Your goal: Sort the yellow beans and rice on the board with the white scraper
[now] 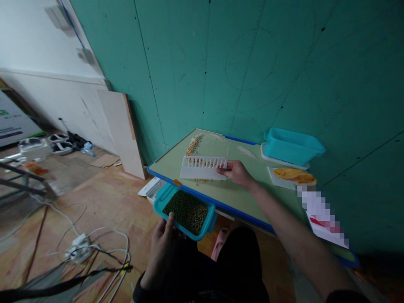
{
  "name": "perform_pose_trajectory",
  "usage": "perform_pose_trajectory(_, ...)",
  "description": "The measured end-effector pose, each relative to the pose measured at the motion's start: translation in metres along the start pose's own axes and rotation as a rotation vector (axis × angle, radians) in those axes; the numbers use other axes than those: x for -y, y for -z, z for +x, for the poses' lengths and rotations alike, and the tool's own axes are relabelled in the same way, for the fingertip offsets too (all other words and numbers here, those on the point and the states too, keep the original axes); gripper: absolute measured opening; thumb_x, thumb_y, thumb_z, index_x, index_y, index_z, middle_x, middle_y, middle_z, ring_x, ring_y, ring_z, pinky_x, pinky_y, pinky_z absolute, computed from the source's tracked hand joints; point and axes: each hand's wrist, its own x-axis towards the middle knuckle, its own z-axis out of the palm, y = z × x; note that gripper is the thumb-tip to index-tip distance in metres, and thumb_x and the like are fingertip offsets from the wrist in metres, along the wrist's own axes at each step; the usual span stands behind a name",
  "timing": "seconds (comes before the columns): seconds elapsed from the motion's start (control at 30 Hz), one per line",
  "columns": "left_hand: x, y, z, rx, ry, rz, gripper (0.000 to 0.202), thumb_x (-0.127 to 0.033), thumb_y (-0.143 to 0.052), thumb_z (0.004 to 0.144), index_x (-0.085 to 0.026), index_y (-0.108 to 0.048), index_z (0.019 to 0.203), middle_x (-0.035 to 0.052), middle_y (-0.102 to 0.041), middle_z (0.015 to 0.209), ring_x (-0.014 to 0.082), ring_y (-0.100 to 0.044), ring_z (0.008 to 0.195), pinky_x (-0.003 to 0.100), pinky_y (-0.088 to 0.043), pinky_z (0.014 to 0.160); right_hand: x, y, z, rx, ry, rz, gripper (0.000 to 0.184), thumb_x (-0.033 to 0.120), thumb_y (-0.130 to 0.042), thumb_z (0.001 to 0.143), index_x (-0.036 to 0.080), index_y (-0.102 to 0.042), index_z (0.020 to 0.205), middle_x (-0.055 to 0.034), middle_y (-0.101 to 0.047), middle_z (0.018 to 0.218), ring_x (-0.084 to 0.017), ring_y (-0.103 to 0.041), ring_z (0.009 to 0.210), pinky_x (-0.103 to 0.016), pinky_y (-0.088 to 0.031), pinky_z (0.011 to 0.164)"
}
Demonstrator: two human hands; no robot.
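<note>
With my left hand (164, 231) I grip the near rim of a turquoise plastic container (206, 235), held just below the table's front edge. Inside it lie dark green beans (180, 206) and tan beans (198, 216), side by side. My right hand (236, 171) is closed on the right end of a white slotted plastic board (198, 171) above the tabletop. Tan beans (193, 145) lie scattered behind the board, and some show through its slots and along its lower edge. White powder (213, 139) is spread near them.
The green table (252, 198) has a blue edge. On its right stand a turquoise bin (292, 147), a yellow cloth (292, 174) and a blurred white packet (318, 210). A green wall (221, 63) rises behind. Cables and a power strip (78, 248) lie on the left floor.
</note>
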Motion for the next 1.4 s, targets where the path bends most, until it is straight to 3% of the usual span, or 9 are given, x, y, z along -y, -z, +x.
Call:
perform_pose_trajectory(0.2, -0.005, -0.005, -0.005, -0.038, -0.011, 0.001, 0.048, -0.063, -0.081, 0.064, -0.02, -0.061, 0.068, -0.0033, -0.057, 0.047, 0.0147, -0.056, 0.043, 0.024, -0.043, 0.044, 0.003, -0.001, -0.001, 0.01, -0.049, 0.073, 0.038, 0.048, -0.083, 0.063, 0.017, -0.079, 0.085, -0.0068, -0.079, 0.089, -0.029, -0.075, 0.086, -0.046, -0.06, 0.084)
perform_pose_trajectory(0.73, 0.011, 0.004, 0.005, 0.026, -0.008, -0.044, 0.046, -0.063, -0.078, 0.071, -0.021, -0.059, 0.075, -0.0061, -0.056, 0.048, 0.0148, -0.058, 0.042, 0.024, -0.043, 0.043, 0.006, -0.003, -0.003, 0.027, -0.076, 0.11, 0.038, 0.047, -0.086, 0.06, 0.018, -0.078, 0.082, -0.0046, -0.079, 0.085, -0.024, -0.075, 0.078, -0.04, -0.06, 0.08)
perform_pose_trajectory(0.93, 0.008, 0.003, 0.004, 0.065, -0.018, -0.071, 0.045, -0.061, -0.079, 0.072, -0.021, -0.058, 0.075, -0.0066, -0.057, 0.05, 0.014, -0.059, 0.044, 0.024, -0.046, 0.046, 0.007, -0.002, -0.004, 0.029, -0.078, 0.126, 0.038, 0.046, -0.087, 0.059, 0.017, -0.078, 0.082, -0.0057, -0.079, 0.087, -0.024, -0.075, 0.08, -0.039, -0.061, 0.079)
perform_pose_trajectory(1.3, 0.002, -0.003, -0.004, 0.003, 0.01, -0.084, 0.043, -0.06, -0.079, 0.07, -0.022, -0.059, 0.073, -0.0059, -0.054, 0.049, 0.0134, -0.053, 0.042, 0.024, -0.042, 0.044, 0.011, -0.003, -0.005, 0.032, -0.079, 0.109, 0.039, 0.049, -0.085, 0.06, 0.018, -0.079, 0.083, -0.0054, -0.08, 0.089, -0.025, -0.074, 0.081, -0.042, -0.06, 0.08)
perform_pose_trajectory(1.4, 0.002, -0.004, -0.006, -0.023, -0.01, -0.078, 0.04, -0.056, -0.081, 0.07, -0.021, -0.063, 0.08, -0.0064, -0.056, 0.053, 0.0119, -0.05, 0.043, 0.023, -0.039, 0.044, 0.019, 0.004, -0.007, -0.01, -0.069, 0.069, 0.041, 0.051, -0.084, 0.062, 0.017, -0.079, 0.083, -0.006, -0.079, 0.086, -0.025, -0.074, 0.079, -0.04, -0.06, 0.077)
